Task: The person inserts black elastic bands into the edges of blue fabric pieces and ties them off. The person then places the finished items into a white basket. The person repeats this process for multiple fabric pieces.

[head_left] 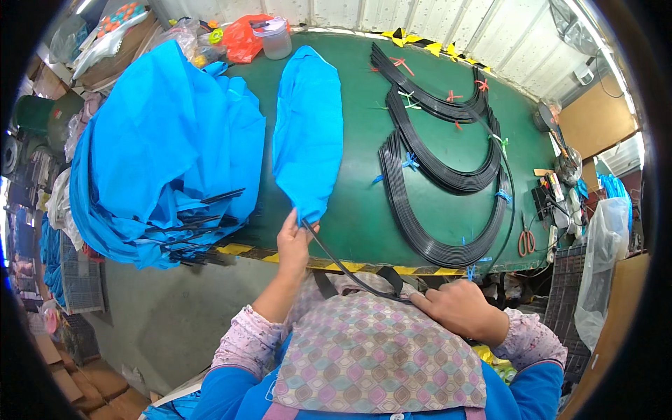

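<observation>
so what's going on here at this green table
A person stands at the green table. Their left hand pinches the near end of a long blue fabric sleeve lying on the table, where a thin black rod enters it. Their right hand presses the rod's other part against their patterned apron. Bundles of curved black rods lie to the right, and a heap of blue fabric with rods sits to the left.

Three bundles of curved black rods (448,168) at right of the frame, one blue fabric sleeve (308,133) at centre, one blue heap (161,154) left, one pair of scissors (526,241), one plastic jar (274,38).
</observation>
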Demonstrator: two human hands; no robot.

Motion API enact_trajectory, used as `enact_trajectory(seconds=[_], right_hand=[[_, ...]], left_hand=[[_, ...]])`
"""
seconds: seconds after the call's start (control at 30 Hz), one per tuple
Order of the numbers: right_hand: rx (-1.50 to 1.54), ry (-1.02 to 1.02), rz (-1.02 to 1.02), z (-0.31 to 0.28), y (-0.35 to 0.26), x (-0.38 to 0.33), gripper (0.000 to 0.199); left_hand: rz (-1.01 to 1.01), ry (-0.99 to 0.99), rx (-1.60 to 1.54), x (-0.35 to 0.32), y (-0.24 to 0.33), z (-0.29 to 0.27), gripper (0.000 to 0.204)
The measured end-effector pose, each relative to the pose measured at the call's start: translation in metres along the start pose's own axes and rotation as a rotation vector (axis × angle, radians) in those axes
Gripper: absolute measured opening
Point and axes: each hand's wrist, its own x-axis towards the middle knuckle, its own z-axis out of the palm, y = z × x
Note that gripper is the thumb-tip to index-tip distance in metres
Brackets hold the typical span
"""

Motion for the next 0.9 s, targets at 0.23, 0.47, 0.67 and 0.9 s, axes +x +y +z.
enact_trajectory(seconds=[0.23, 0.47, 0.67, 0.9], right_hand=[[-0.046, 0.133, 0.123, 0.022, 0.001, 0.02, 0.024], [-0.151, 0.197, 0.117, 0.02, -0.001, 0.014, 0.027], [-0.096, 0.325, 0.18, 0.028, 0.014, 0.039, 0.027], [-0.09, 0.199, -0.001, 0.017, 0.009, 0.037, 0.026]], left_hand=[[-0.071, 0.046, -0.192, -0.007, 0.012, 0.014, 0.046], [0.035, -0.119, 0.07, 0.006, 0.007, 0.004, 0.052], [-0.187, -0.065, -0.062, -0.012, 0.005, 0.015, 0.049], [-0.312, -0.267, 0.282, 0.019, 0.044, -0.026, 0.058]])
